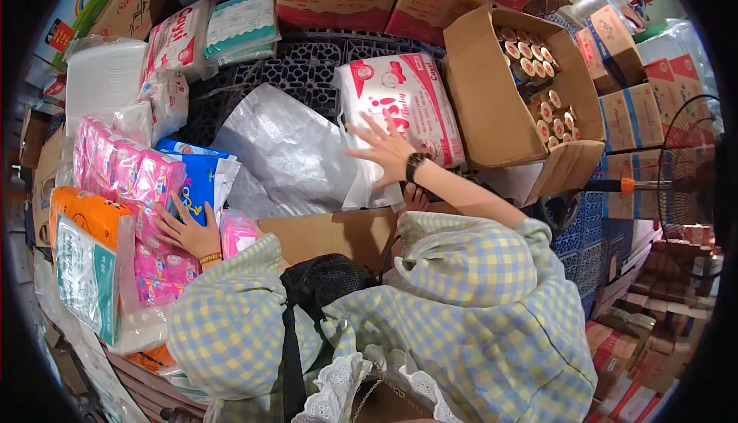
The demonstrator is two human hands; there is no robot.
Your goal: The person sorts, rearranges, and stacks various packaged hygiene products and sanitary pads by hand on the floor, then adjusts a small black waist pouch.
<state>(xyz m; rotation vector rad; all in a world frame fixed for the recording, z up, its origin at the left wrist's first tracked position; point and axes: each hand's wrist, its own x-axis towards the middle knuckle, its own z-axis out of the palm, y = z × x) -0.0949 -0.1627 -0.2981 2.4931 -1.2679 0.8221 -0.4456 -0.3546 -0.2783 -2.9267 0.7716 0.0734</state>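
fingers of the right hand (390, 154) splay wide, gripping nothing, where a translucent silvery plastic bag (280, 142) meets a red-printed white plastic pack (419, 88); the left hand (191, 237), also spread and gripping nothing, lies against pink plastic packs (127, 165) beside a blue plastic pack (194, 183).

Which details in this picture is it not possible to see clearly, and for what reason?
Head view:
Beneath the left hand: whatever its palm covers is hidden.
Right hand: its own back hides whether the palm touches the clear plastic.
Cans: lower parts hidden by one another and the carton wall.
Fan: right side cut off by the dark lens edge.
Lower-right boxes: print too small to read.
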